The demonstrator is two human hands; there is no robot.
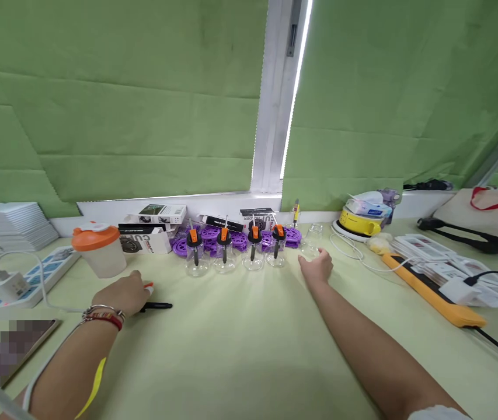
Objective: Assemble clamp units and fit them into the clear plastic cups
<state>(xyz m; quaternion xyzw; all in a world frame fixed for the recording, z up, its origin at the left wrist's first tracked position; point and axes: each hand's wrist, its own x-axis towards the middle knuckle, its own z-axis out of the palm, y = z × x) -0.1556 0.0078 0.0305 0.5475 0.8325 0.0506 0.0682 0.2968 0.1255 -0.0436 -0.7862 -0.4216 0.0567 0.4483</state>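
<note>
My left hand [126, 293] rests on the pale green table [240, 350], fingers curled around a black dropper with an orange-and-white top [156, 304] lying flat. My right hand [317, 265] reaches forward and touches a small clear glass flask [311, 244] with no stopper. Left of it stands a row of several clear flasks with orange-capped black droppers [234, 252]. Purple plastic discs [235, 238] lie behind the row.
A cup with an orange lid [98, 249] stands at the left near a white power strip [34, 279]. Boxes [155, 224] line the window sill. At the right are a yellow round device [359, 223], an orange power strip [432, 291], cables and a bag [485, 210].
</note>
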